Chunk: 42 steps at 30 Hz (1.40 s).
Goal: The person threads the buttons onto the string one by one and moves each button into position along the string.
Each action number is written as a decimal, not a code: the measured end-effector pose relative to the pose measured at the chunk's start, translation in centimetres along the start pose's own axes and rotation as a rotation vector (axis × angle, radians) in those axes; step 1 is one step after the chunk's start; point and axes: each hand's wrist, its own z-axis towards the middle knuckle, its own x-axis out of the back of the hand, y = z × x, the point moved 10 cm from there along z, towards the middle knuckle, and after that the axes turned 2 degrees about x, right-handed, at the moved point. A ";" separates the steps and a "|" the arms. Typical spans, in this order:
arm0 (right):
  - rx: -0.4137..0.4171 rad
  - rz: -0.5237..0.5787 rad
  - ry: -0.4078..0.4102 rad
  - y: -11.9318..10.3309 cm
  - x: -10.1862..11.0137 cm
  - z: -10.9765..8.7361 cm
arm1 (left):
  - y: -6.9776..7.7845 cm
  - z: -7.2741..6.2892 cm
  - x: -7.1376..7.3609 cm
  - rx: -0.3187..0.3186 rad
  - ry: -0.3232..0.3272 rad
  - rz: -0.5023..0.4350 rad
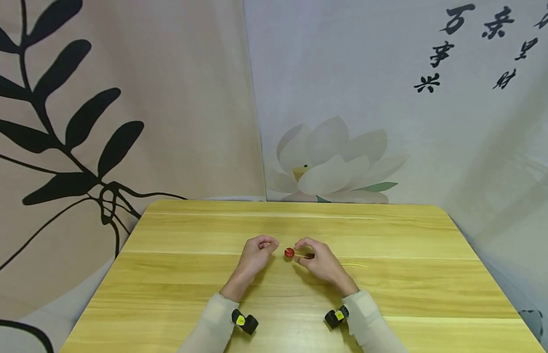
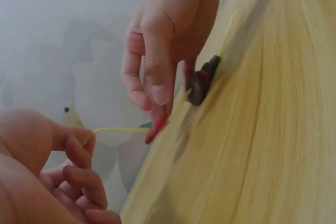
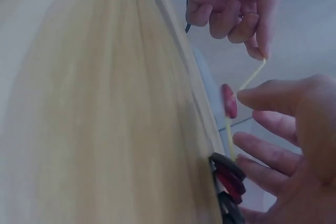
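Observation:
My left hand pinches one end of a yellow cord between thumb and index finger. The cord runs through a round red button, which hangs on it between the hands. Close beside that button is my right hand, its thumb and fingers spread apart around the cord; whether a fingertip touches the button I cannot tell. Further along the cord, several dark and red buttons sit together near the tabletop under the right hand. In the head view that hand mostly hides them.
The cord's loose tail lies on the wooden table to the right of the right hand. Behind the table's far edge hangs a printed cloth backdrop. Both wrists carry small black cameras.

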 end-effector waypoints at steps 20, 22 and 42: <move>0.038 -0.184 -0.015 -0.8 -1.4 1.0 | 0.4 0.0 -0.5 0.008 -0.023 -0.001; 0.040 -0.199 -0.012 -0.9 -1.4 1.1 | 0.4 0.0 -0.5 0.008 -0.018 -0.001; 0.075 -0.255 0.002 -1.2 -1.4 1.1 | 0.8 -0.1 -0.5 -0.007 -0.025 -0.003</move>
